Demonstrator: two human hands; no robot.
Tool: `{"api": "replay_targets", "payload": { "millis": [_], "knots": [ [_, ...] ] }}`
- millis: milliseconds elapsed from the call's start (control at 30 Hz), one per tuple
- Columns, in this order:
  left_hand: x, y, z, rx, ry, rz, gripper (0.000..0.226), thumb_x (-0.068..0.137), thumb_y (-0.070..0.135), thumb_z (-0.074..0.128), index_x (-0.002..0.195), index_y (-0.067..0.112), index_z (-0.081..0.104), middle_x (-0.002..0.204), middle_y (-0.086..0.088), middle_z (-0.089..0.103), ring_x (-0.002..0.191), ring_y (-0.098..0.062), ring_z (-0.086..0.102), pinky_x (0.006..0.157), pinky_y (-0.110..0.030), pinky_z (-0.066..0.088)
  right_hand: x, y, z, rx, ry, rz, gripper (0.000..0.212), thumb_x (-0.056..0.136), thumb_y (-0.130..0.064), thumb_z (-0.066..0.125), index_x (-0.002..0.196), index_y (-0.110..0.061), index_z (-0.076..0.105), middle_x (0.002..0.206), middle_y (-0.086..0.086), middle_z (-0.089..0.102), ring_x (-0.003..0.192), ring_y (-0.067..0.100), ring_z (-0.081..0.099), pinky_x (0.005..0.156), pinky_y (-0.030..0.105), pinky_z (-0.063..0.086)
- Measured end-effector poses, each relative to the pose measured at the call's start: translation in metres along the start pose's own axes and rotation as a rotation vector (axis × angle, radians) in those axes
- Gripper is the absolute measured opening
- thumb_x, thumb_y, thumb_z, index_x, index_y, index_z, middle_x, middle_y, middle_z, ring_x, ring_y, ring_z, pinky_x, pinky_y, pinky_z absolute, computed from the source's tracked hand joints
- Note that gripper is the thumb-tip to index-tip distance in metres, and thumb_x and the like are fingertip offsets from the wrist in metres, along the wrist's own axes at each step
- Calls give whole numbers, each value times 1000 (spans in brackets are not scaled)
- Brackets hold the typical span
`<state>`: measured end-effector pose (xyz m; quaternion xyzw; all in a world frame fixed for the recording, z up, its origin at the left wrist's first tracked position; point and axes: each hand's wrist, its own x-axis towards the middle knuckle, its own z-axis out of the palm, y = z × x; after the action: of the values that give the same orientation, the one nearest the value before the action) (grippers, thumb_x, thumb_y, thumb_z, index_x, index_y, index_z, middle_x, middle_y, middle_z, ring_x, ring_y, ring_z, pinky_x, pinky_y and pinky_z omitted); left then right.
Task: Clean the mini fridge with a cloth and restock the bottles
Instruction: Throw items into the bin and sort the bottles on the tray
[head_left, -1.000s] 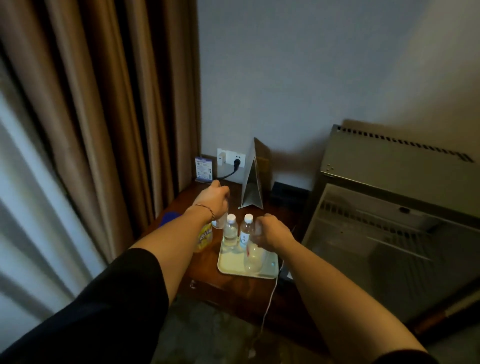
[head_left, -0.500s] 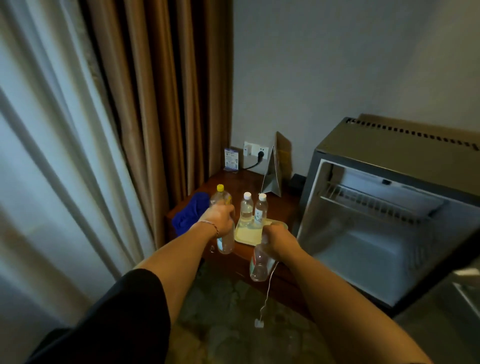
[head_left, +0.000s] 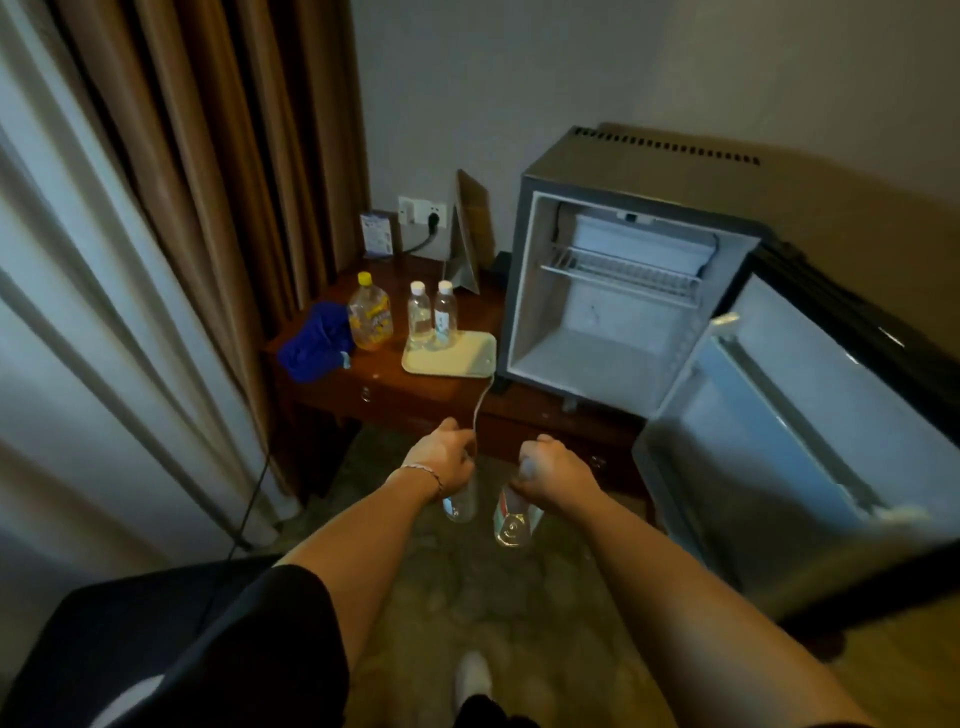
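The mini fridge (head_left: 613, 291) stands open on the wooden table (head_left: 384, 387), its inside bare under a wire shelf (head_left: 618, 273). Its door (head_left: 795, 431) swings out to the right. My left hand (head_left: 441, 460) grips a clear water bottle (head_left: 461, 503) by the top, hanging over the floor in front of the table. My right hand (head_left: 553, 470) grips a second water bottle (head_left: 514, 522) the same way. Two more water bottles (head_left: 431, 317) stand on a pale tray (head_left: 457, 356). A yellow-capped bottle (head_left: 370, 314) and a blue cloth (head_left: 317, 343) lie left of the tray.
Brown and white curtains (head_left: 171, 234) hang at the left. A folded card stand (head_left: 467, 234), a small sign (head_left: 376, 235) and a wall socket with a plug (head_left: 422, 212) sit at the table's back. A white cable (head_left: 480, 402) dangles off the table edge. My foot (head_left: 472, 675) stands on patterned floor.
Both hands lifted a water bottle each off the tray and pulled them back and down, away from the table. The view has backed off, showing the whole open fridge.
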<state>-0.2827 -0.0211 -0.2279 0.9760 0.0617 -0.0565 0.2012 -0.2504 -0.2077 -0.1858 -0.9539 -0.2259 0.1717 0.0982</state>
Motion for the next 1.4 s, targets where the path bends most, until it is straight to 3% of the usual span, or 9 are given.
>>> {"api": "replay_targets", "payload": {
  "millis": [500,633,733,900,1133,1300,1400],
  "knots": [
    [-99,182,115,46,-135,242,24,91,25,59,114,19,61,119,-4,44,96,-29,62,86,-38,52,-175,133,42,56,27,160,29,87,-40,66,108,-20,58,115,1,51,102,23,59,91,42,53],
    [-125,256,145,17,-162,288,20,91,25,62,110,20,62,116,-2,45,89,-23,59,87,-34,51,-226,190,48,88,33,224,34,87,-39,67,115,-21,60,120,1,53,103,22,61,90,43,55],
    [-143,312,170,5,-189,327,20,90,23,63,110,21,63,118,-2,47,96,-24,60,92,-38,52,-269,243,46,116,52,231,41,88,-35,69,125,-21,58,125,2,54,109,24,60,93,38,52],
    [-161,398,215,50,-246,407,29,91,24,57,118,19,62,126,-8,50,103,-32,59,93,-41,51,-337,334,31,102,38,302,30,89,-33,63,114,-17,62,120,9,58,105,28,60,88,44,55],
    [-157,516,258,24,-242,464,17,93,24,58,110,28,59,118,1,45,91,-19,50,76,-30,44,-398,448,15,143,138,449,31,87,-38,69,111,-20,62,117,3,58,102,22,60,87,38,56],
    [-123,575,279,36,-263,513,19,93,23,58,111,24,61,123,-1,47,101,-23,57,90,-34,50,-409,506,4,232,195,535,31,84,-30,73,113,-22,65,123,1,57,106,20,59,88,37,55],
    [-91,606,296,67,-278,562,20,93,24,55,112,23,63,124,-2,48,103,-25,57,89,-33,49,-404,544,-2,296,208,572,23,85,-28,74,105,-26,62,118,-1,59,94,13,57,77,27,51]
  ]
}}
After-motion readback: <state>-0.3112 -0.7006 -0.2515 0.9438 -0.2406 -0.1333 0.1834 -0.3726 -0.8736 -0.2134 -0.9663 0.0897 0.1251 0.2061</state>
